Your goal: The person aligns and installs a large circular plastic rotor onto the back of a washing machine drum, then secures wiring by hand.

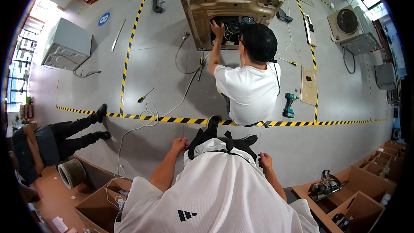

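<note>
My left hand (180, 144) hangs beside my left thigh with its fingers curled closed and nothing seen in them. On the other side, my right hand (265, 160) is also curled closed near my leg, touching no tool. In front of me a co-worker in a white shirt (252, 88) and black cap (258, 41) crouches before a gold-coloured washing machine (202, 21). Its top is uncovered, and wires show inside its front opening. One co-worker's hand (217, 29) is at that opening; the other is hidden by the body.
A green cordless drill (289, 105), screwdrivers (145, 95) and a beige panel (308, 85) lie on the floor. A white cable (151, 116) trails across the striped tape (181, 120). Wooden bins (362, 185) flank me. Another person's legs (77, 133) extend at left.
</note>
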Motion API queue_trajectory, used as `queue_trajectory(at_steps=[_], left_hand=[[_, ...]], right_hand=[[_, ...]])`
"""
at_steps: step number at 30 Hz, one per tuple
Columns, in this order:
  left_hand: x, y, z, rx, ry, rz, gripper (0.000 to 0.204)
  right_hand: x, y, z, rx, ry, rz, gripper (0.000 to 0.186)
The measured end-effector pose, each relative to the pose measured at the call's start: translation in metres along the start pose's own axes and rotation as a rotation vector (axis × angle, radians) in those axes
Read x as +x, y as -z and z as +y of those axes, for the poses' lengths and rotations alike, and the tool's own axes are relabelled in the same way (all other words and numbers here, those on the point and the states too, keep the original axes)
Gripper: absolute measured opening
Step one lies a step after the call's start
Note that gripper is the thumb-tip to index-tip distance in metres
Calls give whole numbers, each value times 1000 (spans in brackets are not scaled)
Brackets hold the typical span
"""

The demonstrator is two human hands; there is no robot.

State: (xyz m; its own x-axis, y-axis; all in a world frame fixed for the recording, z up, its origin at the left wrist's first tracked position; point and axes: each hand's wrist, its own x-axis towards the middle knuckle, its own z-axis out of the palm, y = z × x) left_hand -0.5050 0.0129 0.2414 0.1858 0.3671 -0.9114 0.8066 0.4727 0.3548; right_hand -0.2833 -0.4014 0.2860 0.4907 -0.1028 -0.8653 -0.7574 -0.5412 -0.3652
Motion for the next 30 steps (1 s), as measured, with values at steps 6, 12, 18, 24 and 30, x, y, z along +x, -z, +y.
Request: queue_trajectory(at_steps=[6,12,18,24,30], left_hand=[[-1,-2,0,16,-3,5,26],[4,-3,-10,-11,-32,-3,28],[7,-5,-20,-47,-57,2,28],[3,-6,-18,-20,-66,12,27],[12,-7,-29,-29,-79,10,27]], right_hand=[[-1,-2,2,-9,13,0,32],[-1,-4,3,-38,22,11,32],[1,-3,4,-38,25,8,31],[3,-2,5,-46,21,21,31],[2,-1,4,-53,33,13,31]])
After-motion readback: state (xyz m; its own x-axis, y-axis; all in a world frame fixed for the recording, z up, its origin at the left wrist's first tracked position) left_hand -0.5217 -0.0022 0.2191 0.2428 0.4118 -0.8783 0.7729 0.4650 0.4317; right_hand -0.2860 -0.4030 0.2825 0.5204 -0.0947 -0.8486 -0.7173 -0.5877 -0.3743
